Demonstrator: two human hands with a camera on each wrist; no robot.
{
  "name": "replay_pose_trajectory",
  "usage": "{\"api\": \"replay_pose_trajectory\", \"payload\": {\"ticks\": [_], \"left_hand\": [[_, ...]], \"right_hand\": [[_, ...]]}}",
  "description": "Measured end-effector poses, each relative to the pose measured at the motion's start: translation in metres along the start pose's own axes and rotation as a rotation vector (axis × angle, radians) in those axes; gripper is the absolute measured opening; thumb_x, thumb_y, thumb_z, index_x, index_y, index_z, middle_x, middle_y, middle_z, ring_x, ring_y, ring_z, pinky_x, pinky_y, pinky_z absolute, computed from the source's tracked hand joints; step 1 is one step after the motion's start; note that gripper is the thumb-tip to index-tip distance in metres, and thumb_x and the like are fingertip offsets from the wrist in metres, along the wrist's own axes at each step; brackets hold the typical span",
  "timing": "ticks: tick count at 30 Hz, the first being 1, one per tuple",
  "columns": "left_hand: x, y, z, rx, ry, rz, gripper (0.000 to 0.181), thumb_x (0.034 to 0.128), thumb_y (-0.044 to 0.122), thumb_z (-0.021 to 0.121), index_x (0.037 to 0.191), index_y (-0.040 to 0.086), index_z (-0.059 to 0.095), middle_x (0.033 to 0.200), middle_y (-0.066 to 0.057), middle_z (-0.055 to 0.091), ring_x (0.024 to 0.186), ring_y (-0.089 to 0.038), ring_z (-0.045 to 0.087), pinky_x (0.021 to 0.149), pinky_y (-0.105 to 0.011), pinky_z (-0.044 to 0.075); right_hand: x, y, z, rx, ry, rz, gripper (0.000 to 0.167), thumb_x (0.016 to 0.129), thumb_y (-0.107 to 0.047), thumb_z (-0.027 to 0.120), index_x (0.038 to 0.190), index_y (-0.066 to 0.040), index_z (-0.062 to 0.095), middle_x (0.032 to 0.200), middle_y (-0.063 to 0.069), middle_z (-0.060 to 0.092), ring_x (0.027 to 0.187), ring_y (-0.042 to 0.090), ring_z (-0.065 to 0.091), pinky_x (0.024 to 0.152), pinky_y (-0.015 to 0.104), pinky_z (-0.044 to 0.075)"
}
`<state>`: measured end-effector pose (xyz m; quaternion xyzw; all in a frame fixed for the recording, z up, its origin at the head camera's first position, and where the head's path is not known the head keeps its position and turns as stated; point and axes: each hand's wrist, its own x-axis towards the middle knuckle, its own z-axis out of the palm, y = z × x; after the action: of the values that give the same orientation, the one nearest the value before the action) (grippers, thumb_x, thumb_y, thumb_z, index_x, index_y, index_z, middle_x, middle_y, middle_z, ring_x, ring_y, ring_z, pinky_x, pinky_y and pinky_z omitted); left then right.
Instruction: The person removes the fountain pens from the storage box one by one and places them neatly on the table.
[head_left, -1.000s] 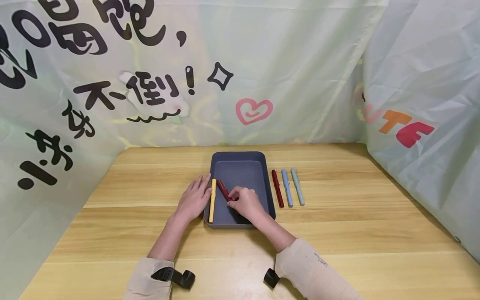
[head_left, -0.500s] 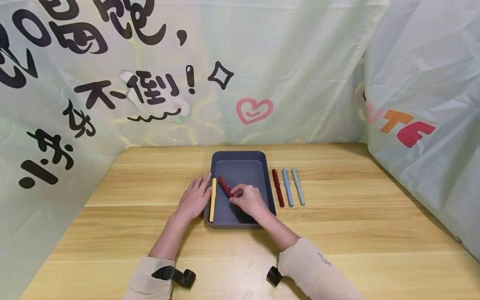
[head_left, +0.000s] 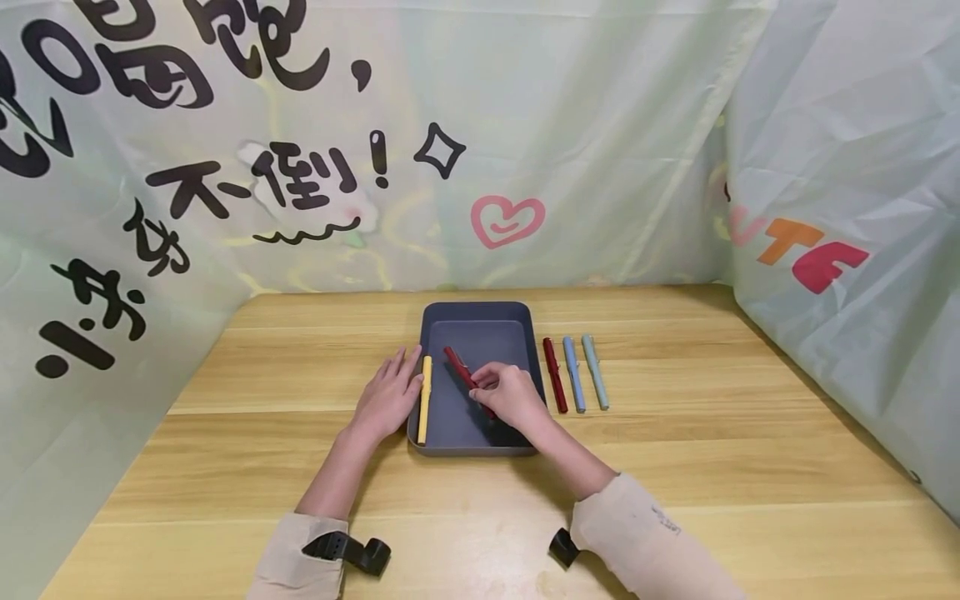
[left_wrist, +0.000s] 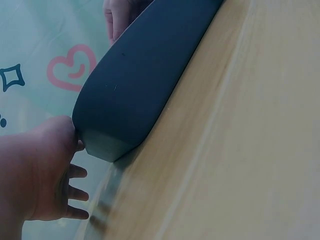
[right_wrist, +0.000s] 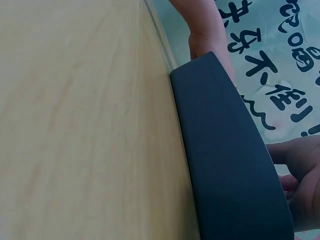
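Note:
A dark red pen (head_left: 459, 365) slants over the floor of the grey tray (head_left: 477, 312), its far end pointing up and to the left. My right hand (head_left: 513, 396) pinches it between thumb and fingers near its lower part, which is partly hidden. Along the tray's left side lies a yellow pen (head_left: 425, 402). My left hand (head_left: 386, 398) rests with straight fingers against the tray's left edge, its thumb by the rim beside the yellow pen. In the left wrist view the left thumb touches the corner of the tray wall (left_wrist: 130, 85). The right wrist view hides the held pen.
Right of the tray, a second dark red pen (head_left: 555, 375), a blue pen (head_left: 574, 375) and a pale green pen (head_left: 596, 372) lie side by side on the wooden table (head_left: 712, 433). A printed cloth (head_left: 600, 150) stands behind the table and at both sides.
My right hand has moved to the right with the dark red pen, which now lies farther from the yellow pen. The left hand has stayed at the tray's edge.

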<state>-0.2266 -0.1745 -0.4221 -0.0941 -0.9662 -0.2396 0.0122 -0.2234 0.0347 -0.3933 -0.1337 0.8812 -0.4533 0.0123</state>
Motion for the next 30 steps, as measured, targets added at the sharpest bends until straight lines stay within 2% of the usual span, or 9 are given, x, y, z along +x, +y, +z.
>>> {"api": "replay_pose_trajectory", "payload": {"ticks": [18, 30], "left_hand": [[0.0, 0.0, -0.001, -0.008, 0.009, 0.003, 0.052, 0.1005, 0.031, 0.031, 0.148, 0.015, 0.019, 0.149, -0.019, 0.016, 0.132, -0.042, 0.017, 0.102, -0.057, 0.019], [-0.001, 0.0, 0.0, -0.012, 0.0, 0.007, 0.052, 0.1006, 0.032, 0.028, 0.149, 0.015, 0.017, 0.149, -0.019, 0.014, 0.131, -0.044, 0.016, 0.101, -0.059, 0.019]], "right_hand": [[-0.008, 0.002, -0.022, 0.051, 0.036, 0.009, 0.014, 0.079, -0.006, 0.072, 0.091, -0.004, 0.066, 0.079, 0.003, 0.065, 0.063, 0.013, 0.062, 0.057, 0.028, 0.051], [-0.015, 0.008, -0.044, 0.028, 0.1, -0.013, 0.015, 0.078, -0.005, 0.072, 0.092, -0.003, 0.067, 0.082, 0.003, 0.066, 0.07, 0.016, 0.062, 0.06, 0.029, 0.051]]}}
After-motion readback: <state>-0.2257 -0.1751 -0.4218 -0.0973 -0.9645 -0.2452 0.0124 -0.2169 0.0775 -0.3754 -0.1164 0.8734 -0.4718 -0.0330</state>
